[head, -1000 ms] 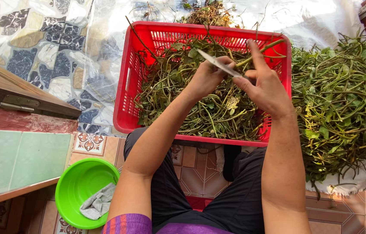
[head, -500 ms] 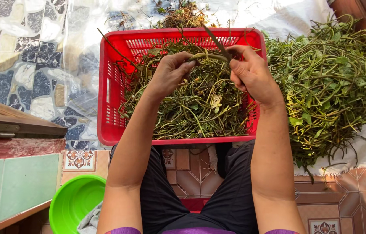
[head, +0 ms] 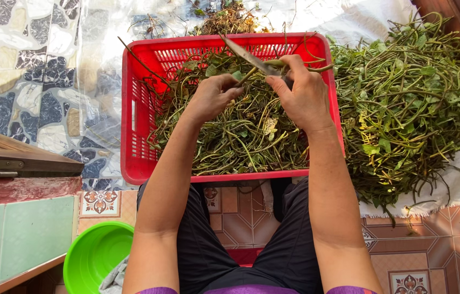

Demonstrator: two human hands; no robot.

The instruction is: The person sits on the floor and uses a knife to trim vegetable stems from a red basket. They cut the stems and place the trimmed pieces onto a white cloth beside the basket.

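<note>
A red plastic basket (head: 134, 125) sits on the floor in front of my knees, filled with cut green stems and leaves (head: 241, 139). Over it my right hand (head: 303, 98) grips a knife (head: 249, 56) whose blade points up and to the left. My left hand (head: 213, 97) pinches a green stem (head: 251, 73) just under the blade, and the stem runs on past my right hand's fingers. The two hands are close together above the basket's far half.
A big heap of leafy green vines (head: 409, 109) lies on a white cloth (head: 458, 188) to the right of the basket. A green plastic bowl (head: 96, 256) with a rag stands at lower left, beside a tiled ledge (head: 17, 234). Scraps (head: 227, 19) lie beyond the basket.
The view has shifted, so the basket and the heap sit further right in frame. The knife blade has swung to point up-left, and my left hand has come up to the stem by it.
</note>
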